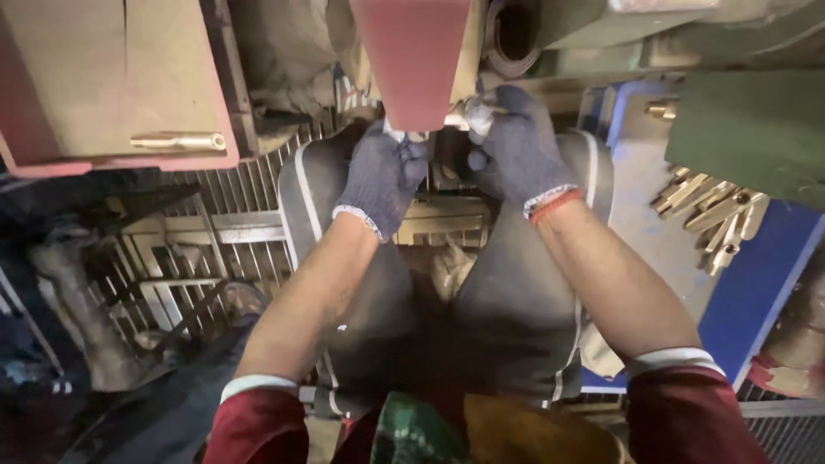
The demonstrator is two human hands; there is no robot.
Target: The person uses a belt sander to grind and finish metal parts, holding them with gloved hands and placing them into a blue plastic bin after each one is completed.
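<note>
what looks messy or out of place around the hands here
The brass pieces on the blue tray at the right lie in a loose, crisscrossed heap. One lone brass piece sits on the red-edged box at the left. Both gloved hands hold a small metal part against the red belt.

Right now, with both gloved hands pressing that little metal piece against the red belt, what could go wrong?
The left hand and right hand hold the metal piece at the very edge of the red belt, so a knit glove might catch on it. The piece is small, so it could slip from the fingers. Loose brass parts lie near the right forearm and might get knocked off.
</note>
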